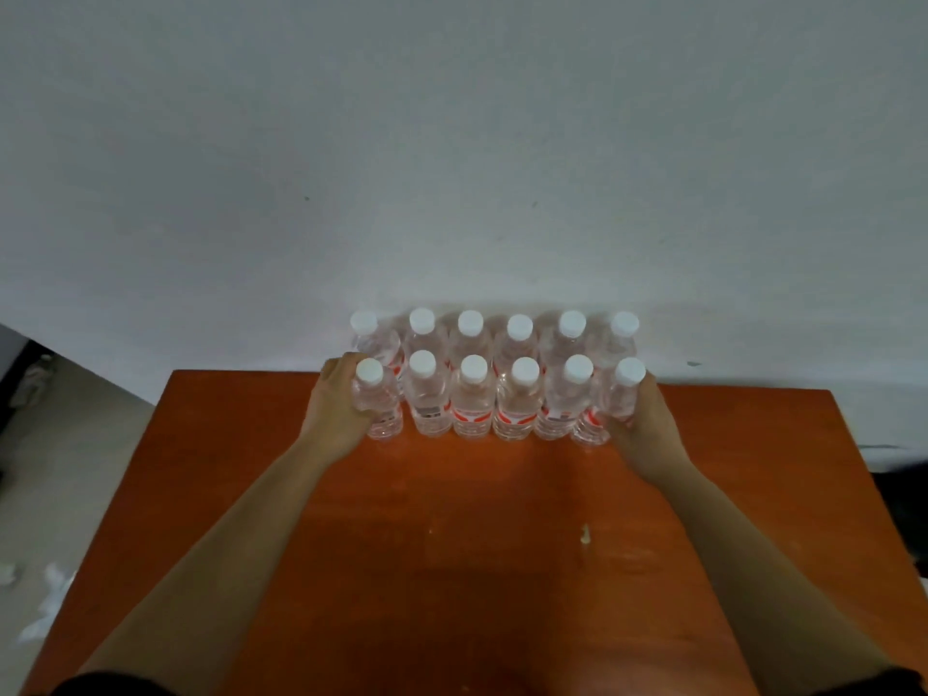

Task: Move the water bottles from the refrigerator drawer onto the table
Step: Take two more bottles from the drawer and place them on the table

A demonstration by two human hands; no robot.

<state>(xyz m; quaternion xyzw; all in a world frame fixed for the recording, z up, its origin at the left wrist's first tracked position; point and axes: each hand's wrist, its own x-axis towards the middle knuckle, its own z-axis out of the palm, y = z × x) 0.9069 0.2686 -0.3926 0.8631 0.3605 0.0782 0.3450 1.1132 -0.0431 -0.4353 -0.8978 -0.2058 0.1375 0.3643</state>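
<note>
Several clear water bottles (474,394) with white caps and red labels stand upright in two rows at the far edge of the orange-brown table (452,545). My left hand (336,399) wraps around the leftmost front-row bottle (374,399). My right hand (640,424) grips the rightmost front-row bottle (620,394). Both end bottles stand on the table top, touching their neighbours. The refrigerator drawer is not in view.
A plain white wall (452,168) rises directly behind the bottles. Pale floor with crumpled white paper (50,600) lies left of the table. Dark objects sit at the far left (30,379) and far right (904,499) edges. A small pale chip (585,535) marks the table.
</note>
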